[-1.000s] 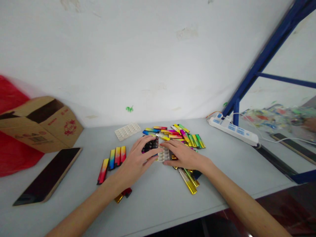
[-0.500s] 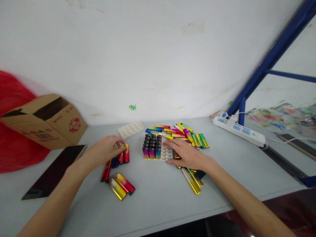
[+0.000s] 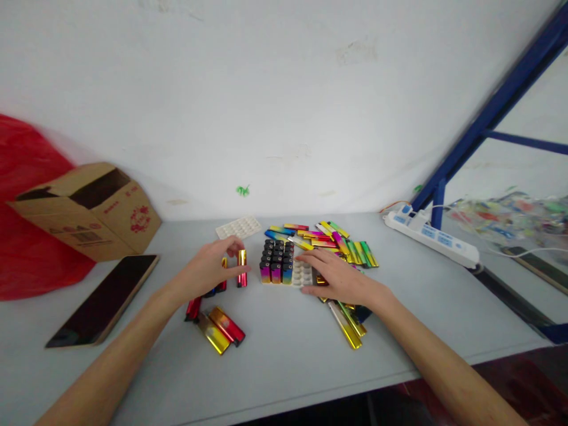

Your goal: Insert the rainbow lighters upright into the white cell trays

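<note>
A red-and-gold lighter [image 3: 242, 271] is between the thumb and fingers of my left hand [image 3: 213, 265], just right of a small group of lighters [image 3: 222, 281] that this hand partly hides. Nearer to me lie a red and a yellow lighter [image 3: 219, 331], side by side. Black-topped lighters [image 3: 277, 266] stand upright in rows in the left part of a white tray with round pockets [image 3: 303, 273]. My right hand [image 3: 339, 275] rests at the tray's right end, thumb and fingers apart, covering part of it and some loose lighters.
Loose shiny lighters [image 3: 355, 251] are heaped behind and right of the tray. Another white tray [image 3: 239, 228] lies by the wall. On the left are a dark tablet-like slab [image 3: 104, 299], a cardboard box [image 3: 97, 219] and a red bag [image 3: 35, 260]. A power strip [image 3: 432, 236] sits at right.
My left hand has moved right, carrying a red-and-gold lighter away from the small group. My right hand keeps its place on the tray. The view has shifted slightly.
</note>
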`<state>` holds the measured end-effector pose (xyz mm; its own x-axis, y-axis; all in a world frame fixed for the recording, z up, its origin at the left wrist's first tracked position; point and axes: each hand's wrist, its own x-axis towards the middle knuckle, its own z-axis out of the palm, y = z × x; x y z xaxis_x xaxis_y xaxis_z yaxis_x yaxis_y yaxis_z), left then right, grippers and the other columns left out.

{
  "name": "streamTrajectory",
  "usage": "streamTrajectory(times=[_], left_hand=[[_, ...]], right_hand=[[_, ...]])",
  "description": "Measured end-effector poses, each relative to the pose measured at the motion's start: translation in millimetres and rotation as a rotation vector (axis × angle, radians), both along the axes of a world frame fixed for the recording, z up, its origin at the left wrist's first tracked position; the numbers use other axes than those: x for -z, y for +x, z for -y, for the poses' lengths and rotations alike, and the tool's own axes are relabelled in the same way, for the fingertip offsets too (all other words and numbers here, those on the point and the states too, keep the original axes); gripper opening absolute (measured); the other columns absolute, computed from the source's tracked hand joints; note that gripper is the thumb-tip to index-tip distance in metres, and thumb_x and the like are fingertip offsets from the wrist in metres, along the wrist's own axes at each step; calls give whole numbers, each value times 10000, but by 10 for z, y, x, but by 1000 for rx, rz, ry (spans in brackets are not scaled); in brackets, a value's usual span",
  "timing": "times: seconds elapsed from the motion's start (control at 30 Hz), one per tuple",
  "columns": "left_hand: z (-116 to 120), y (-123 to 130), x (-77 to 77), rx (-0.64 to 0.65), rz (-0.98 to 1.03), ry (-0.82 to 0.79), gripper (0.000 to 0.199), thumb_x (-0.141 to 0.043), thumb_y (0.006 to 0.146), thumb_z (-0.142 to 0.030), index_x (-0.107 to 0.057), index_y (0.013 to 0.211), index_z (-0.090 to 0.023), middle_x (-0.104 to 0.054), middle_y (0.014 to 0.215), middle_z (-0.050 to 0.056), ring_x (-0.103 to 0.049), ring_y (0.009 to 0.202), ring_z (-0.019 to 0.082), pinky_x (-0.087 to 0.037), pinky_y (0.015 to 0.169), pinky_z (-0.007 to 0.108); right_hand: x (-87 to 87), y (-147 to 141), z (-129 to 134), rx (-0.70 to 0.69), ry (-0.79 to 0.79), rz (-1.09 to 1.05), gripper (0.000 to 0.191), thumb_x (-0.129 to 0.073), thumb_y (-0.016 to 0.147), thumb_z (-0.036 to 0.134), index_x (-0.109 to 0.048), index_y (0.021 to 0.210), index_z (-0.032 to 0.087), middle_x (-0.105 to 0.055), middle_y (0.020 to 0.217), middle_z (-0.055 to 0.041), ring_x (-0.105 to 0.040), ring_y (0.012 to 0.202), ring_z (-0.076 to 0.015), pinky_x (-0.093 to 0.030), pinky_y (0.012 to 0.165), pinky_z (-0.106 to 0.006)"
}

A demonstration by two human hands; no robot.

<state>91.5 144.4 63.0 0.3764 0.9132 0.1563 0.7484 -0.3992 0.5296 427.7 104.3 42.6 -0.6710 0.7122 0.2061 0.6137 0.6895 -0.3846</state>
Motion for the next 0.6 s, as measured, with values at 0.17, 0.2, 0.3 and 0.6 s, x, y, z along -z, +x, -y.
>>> streamTrajectory(times=[0.17, 0.2, 0.3, 0.6], left_hand=[[54, 111, -99, -78, 354, -34, 467, -763, 797, -512, -685, 1147, -211, -698, 786, -1, -559, 624, 161, -441, 615, 259], [57, 120, -119, -92, 429, -61, 460, -756, 808, -518, -706, 1136, -201, -688, 759, 1, -552, 617, 155, -426, 591, 247], [65, 141, -162, -172, 593, -118, 391, -782, 788, -539, -748, 917, -172, -636, 671, 1, -531, 597, 136, -374, 532, 222], [122, 257, -149, -242, 1096, -369, 444, -862, 762, -461, -506, 782, -195, -669, 704, 1, -523, 532, 85, -383, 486, 196]], right_hand=[[13, 10, -2, -3, 8, 0, 602, -693, 964, 435, -493, 1467, 174, -586, 1437, -162, -536, 1338, -324, -459, 1128, -501], [15, 11, -3, -5, 11, -3, 601, -692, 964, 436, -493, 1468, 176, -585, 1438, -161, -538, 1336, -324, -462, 1125, -501], [16, 11, -5, -7, 11, -15, 592, -685, 968, 442, -497, 1469, 189, -586, 1433, -164, -548, 1329, -324, -470, 1117, -504], [3, 10, -4, -4, -4, -11, 589, -666, 975, 467, -495, 1472, 201, -581, 1444, -161, -540, 1341, -324, -459, 1126, -513]])
